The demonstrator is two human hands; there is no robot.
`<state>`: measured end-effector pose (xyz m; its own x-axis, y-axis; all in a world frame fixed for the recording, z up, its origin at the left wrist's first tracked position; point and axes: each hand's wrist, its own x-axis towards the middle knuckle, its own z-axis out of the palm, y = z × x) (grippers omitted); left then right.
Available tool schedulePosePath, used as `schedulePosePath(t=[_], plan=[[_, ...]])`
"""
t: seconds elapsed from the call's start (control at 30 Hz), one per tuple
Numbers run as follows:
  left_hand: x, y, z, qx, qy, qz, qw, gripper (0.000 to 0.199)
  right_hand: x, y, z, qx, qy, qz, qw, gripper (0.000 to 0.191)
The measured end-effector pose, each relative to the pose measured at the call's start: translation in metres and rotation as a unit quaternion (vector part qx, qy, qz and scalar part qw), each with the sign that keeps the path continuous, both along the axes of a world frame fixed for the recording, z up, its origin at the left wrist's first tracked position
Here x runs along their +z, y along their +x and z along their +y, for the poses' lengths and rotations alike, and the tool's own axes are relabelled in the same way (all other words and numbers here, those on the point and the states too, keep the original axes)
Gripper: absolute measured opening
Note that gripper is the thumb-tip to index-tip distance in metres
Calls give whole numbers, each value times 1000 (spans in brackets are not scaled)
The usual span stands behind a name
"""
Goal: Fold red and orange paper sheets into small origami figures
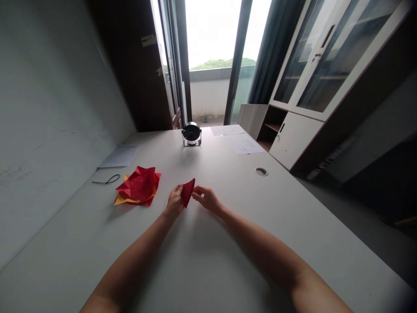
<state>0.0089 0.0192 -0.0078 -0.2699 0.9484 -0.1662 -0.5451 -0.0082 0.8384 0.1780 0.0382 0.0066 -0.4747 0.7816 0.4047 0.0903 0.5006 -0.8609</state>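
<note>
A small folded piece of red paper point(187, 193) is held up above the white table, between my two hands. My left hand point(175, 201) is closed on its left edge, thumb toward me. At its right edge, my right hand point(206, 198) has thumb and forefinger pinched together on the paper, with the other fingers curled. To the left lies a loose stack of creased red and yellow paper sheets point(140, 186), their points sticking up and outward.
On the white table point(228, 256) stand a round black device on a metal stand point(191, 134), printed sheets point(244, 143), a grey-white sheet point(120, 155) and a black cable tie point(107, 180). A cable hole point(261, 171) is at right. The wall borders the left; cabinets stand right.
</note>
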Motion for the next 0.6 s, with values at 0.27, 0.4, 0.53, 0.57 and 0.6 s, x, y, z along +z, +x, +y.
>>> schedulePosePath(t=[0.27, 0.4, 0.53, 0.57, 0.6], plan=[[1, 1, -4, -68, 27, -9, 997, 39, -13, -3, 8, -33, -12, 11, 999, 12], [3, 3, -7, -78, 28, 37, 996, 33, -17, -3, 12, -92, -10, 14, 996, 10], [3, 4, -9, -66, 11, 99, 993, 30, -13, -1, 9, -116, 27, -1, 993, 13], [3, 3, -9, -69, 7, 105, 992, 30, -11, 0, 8, -116, 38, 1, 993, 15], [3, 3, -9, -76, 6, 104, 992, 31, -9, 0, 7, -112, 50, 6, 992, 17]])
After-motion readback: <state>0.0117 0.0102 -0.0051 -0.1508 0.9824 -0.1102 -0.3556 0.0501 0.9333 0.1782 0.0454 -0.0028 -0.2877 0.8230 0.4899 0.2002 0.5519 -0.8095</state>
